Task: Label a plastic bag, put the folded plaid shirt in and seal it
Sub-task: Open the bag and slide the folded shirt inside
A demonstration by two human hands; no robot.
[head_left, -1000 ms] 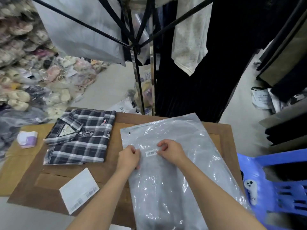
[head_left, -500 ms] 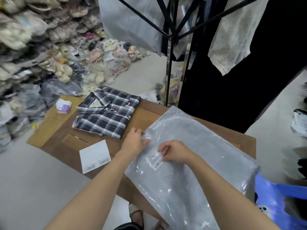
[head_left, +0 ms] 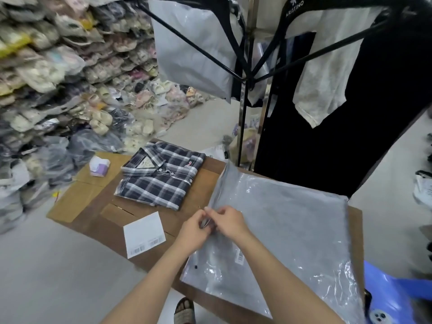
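A large grey plastic bag [head_left: 285, 220] lies flat on the brown cardboard table [head_left: 205, 178], with a barcode label [head_left: 240, 256] stuck on it near my right forearm. My left hand [head_left: 195, 228] and my right hand [head_left: 230, 220] meet at the bag's left edge, fingertips pinching the plastic there. The folded dark plaid shirt [head_left: 161, 177] lies on the table to the left of the bag, collar towards the far side, untouched.
A white label sheet [head_left: 143, 233] with barcode stickers lies near the front edge. A purple-white packet [head_left: 100, 165] sits at the far left. Bagged goods are piled at left. A black rack [head_left: 245, 78] with hanging clothes stands behind. A blue chair [head_left: 392, 298] is at right.
Both hands have left the barcode label and moved to the bag's left edge, now pinching it. The camera has swung, so the table and bag appear turned.
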